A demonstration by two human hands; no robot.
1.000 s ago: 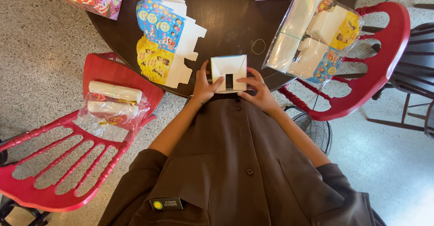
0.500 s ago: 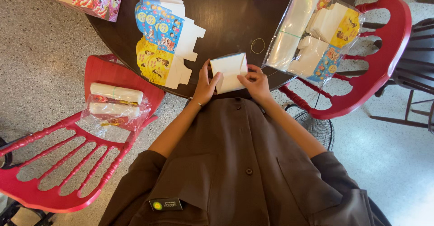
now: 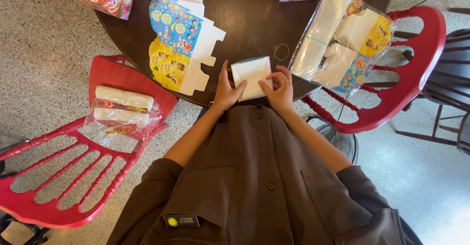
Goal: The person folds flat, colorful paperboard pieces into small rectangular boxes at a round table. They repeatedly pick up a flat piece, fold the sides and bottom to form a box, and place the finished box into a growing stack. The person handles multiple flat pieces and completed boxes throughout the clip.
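Left hand (image 3: pixel 226 89) and right hand (image 3: pixel 280 89) clamp a small white folded box (image 3: pixel 250 75) between them at the near edge of the dark round worktop (image 3: pixel 249 24). Flat printed cartons (image 3: pixel 178 44) lie left; a rubber band (image 3: pixel 281 51) and bagged cartons (image 3: pixel 342 41) right. Red chairs (image 3: pixel 416 73) flank both sides. Far cartons are cut off.

Folded box (image 3: pixel 251 76) on table (image 3: pixel 249 24) edge, flat cartons (image 3: pixel 178 44) left.

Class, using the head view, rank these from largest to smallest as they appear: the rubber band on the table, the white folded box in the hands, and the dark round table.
1. Dark round wooden table
2. White folded cardboard box
3. Thin rubber band
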